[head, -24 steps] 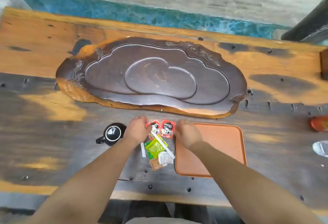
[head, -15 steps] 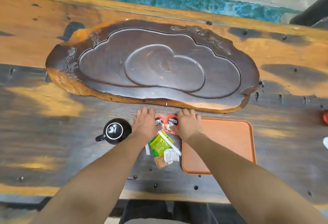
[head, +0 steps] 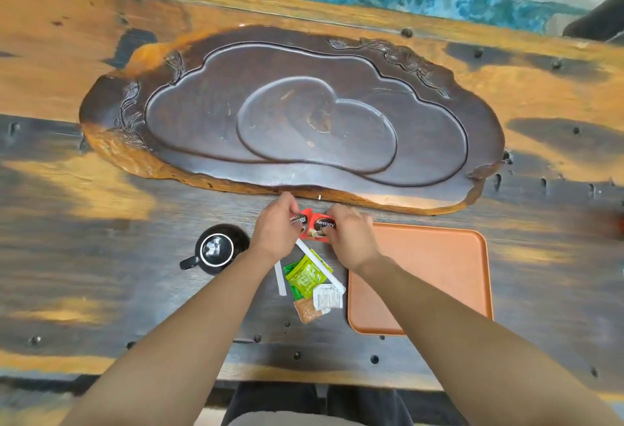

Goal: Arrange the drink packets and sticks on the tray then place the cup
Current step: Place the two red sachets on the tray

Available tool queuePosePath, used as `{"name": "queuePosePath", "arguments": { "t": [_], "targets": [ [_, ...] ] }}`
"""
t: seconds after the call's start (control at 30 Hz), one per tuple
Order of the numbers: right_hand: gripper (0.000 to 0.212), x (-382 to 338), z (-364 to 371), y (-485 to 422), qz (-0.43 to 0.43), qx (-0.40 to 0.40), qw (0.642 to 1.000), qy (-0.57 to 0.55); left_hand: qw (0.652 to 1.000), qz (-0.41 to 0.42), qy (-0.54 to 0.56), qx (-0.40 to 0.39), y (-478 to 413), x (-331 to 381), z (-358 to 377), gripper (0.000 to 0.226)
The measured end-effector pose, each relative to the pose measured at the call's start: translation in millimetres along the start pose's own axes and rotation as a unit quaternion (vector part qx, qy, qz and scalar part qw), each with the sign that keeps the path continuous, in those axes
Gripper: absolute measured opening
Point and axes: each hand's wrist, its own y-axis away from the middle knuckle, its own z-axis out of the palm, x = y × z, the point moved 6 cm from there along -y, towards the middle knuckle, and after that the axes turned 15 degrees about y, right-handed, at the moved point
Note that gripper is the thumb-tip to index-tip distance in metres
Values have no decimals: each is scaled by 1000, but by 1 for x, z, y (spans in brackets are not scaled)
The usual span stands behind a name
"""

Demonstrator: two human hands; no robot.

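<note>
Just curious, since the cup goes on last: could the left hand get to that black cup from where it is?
Probably yes. The black cup stands on the table just beside the left hand, with nothing between them. But that hand is pinching a red coffee packet, so it would need to let go first.

red coffee packets: 2; green packets: 2; white sticks: 2; white packet: 1; brown packet: 1; cup: 1; tray: 1

A tea-serving spot, likely home or teahouse: a carved wooden tea tray at twelve o'clock on a worn plank counter.
</note>
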Motion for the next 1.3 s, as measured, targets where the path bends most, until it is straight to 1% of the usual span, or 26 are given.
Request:
{"name": "queuePosePath", "arguments": {
  "t": [0.07,0.13,0.2,0.23,0.3,0.37,0.4,0.47,0.53,0.63,0.7,0.77,0.87,0.97,1.03,1.1,1.3],
  "targets": [
    [9,5,-9,8,10,25,995,-96,995,15,98,17,5,1,-11,35],
    [9,17,-21,19,29,48,983,-177,987,38,146,52,14,10,-24,37],
    [9,36,-33,32,46,60,972,-221,980,61,169,88,26,29,-31,36],
    [9,48,-37,39,56,60,967,-241,975,66,191,89,32,39,-29,30],
    [15,76,-38,53,88,47,959,-265,970,50,235,46,43,52,-9,22],
    [28,105,-31,65,129,13,956,-262,978,32,205,-7,47,52,25,23],
    [30,118,-26,69,148,-7,957,-250,982,21,185,-38,48,49,44,25],
    [22,139,-16,75,174,-37,957,-228,984,10,150,-91,50,47,79,27],
    [19,150,-8,76,179,-54,960,-207,986,13,120,-116,49,49,106,28],
    [27,155,-5,74,164,-44,970,-172,992,51,17,-112,42,48,128,23],
    [32,157,-8,72,150,-17,981,-123,989,101,-62,-91,39,50,132,26],
    [36,159,-11,74,133,14,989,-66,978,157,-122,-55,40,54,132,32],
    [34,159,-13,85,92,50,995,-4,971,190,-140,-29,45,55,132,36],
    [49,155,-4,94,37,35,998,28,956,228,-172,-65,53,50,141,42],
    [53,153,3,95,14,21,999,40,944,239,-208,-88,56,44,148,47],
    [52,151,8,94,8,13,998,53,938,236,-234,-94,56,39,153,47],
    [48,150,11,85,22,16,998,56,938,220,-255,-81,49,42,156,45]
  ]
}}
